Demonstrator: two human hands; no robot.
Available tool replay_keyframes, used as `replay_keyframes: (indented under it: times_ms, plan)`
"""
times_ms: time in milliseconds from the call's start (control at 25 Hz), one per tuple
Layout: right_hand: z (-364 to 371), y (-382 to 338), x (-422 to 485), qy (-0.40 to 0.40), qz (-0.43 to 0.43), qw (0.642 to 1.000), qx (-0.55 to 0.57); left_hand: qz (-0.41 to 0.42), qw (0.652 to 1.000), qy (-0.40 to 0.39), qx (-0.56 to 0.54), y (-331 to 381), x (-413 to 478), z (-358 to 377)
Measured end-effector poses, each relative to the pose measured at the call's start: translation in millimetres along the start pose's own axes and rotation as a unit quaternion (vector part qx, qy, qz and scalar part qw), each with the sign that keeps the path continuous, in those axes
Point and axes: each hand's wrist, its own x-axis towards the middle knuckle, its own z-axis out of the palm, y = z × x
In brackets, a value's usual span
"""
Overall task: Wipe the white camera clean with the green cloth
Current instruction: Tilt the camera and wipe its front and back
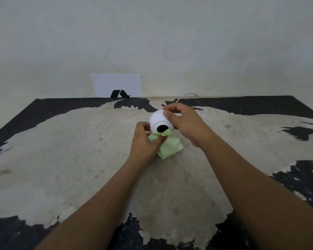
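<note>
Broadly, a worn table [61, 159] with peeling black paint fills the lower frame, a white sheet [116, 83] propped against the wall behind it. Just right of centre, the right hand [186, 123] grips the white camera [158, 120] from the side and top. Below it, the left hand [145, 141] pinches the green cloth [170, 147] against the camera's dark lens.

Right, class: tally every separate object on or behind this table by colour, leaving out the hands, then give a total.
White: 3, the white camera, its cable, the paper sheet
Green: 1, the green cloth
Total: 4
</note>
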Motion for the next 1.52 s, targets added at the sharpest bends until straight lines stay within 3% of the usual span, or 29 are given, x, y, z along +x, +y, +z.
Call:
replay_keyframes:
  times_ms: [320,800,1160,1520]
  plan:
    - [-1,3,1,0.0,0.003,1.0,-0.004,0.015,0.999,0.045,0.01,-1,1,20]
    - [1,7,4,-0.006,-0.005,1.0,0.019,0.026,0.994,-0.109,0.014,-8,12,-32]
    - [2,8,2,0.001,-0.015,1.0,0.015,0.016,0.999,0.016,0.035,-6,2,10]
    - [3,9,2,-0.003,-0.006,0.999,0.033,0.05,0.994,-0.082,0.054,-7,10,-32]
